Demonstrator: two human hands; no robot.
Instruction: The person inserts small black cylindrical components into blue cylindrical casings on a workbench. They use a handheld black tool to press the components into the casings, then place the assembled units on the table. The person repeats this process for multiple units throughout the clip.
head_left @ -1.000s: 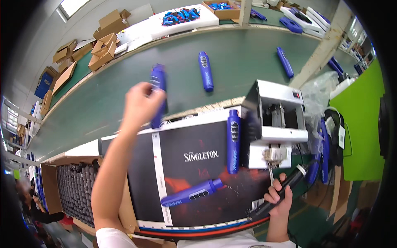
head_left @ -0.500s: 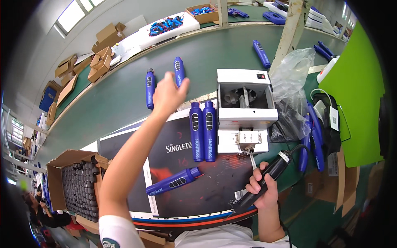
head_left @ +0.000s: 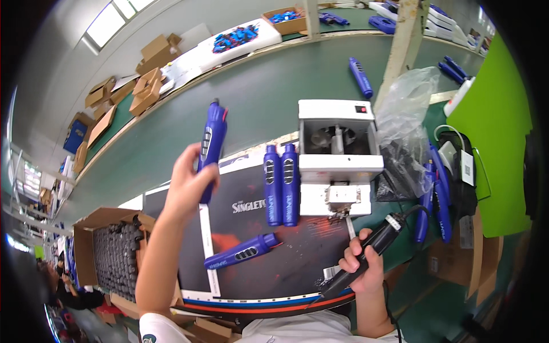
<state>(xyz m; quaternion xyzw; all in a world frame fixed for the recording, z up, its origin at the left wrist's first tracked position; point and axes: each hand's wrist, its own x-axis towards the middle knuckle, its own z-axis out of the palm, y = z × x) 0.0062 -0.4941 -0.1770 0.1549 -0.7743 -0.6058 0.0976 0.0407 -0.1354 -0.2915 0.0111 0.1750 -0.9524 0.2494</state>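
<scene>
My left hand point(head_left: 190, 188) holds a blue handheld device point(head_left: 211, 146) upright above the dark mat point(head_left: 286, 268), near the green conveyor belt point(head_left: 269, 86). My right hand point(head_left: 361, 267) grips a black corded tool point(head_left: 366, 254) at the front right, its tip pointing down-left. Two blue devices point(head_left: 281, 184) stand side by side on the mat, left of a white box-shaped machine point(head_left: 338, 154). Another blue device point(head_left: 241, 251) lies flat on the mat between my hands.
An open cardboard box of dark parts point(head_left: 114, 257) sits at the left. A clear plastic bag point(head_left: 406, 131) and several blue devices point(head_left: 434, 200) lie right of the machine. One blue device point(head_left: 360, 77) rests on the belt. Cardboard boxes point(head_left: 146, 86) are stacked beyond it.
My left hand has lifted a blue device off the belt and brought it back toward me. My right hand keeps the black tool in about the same place.
</scene>
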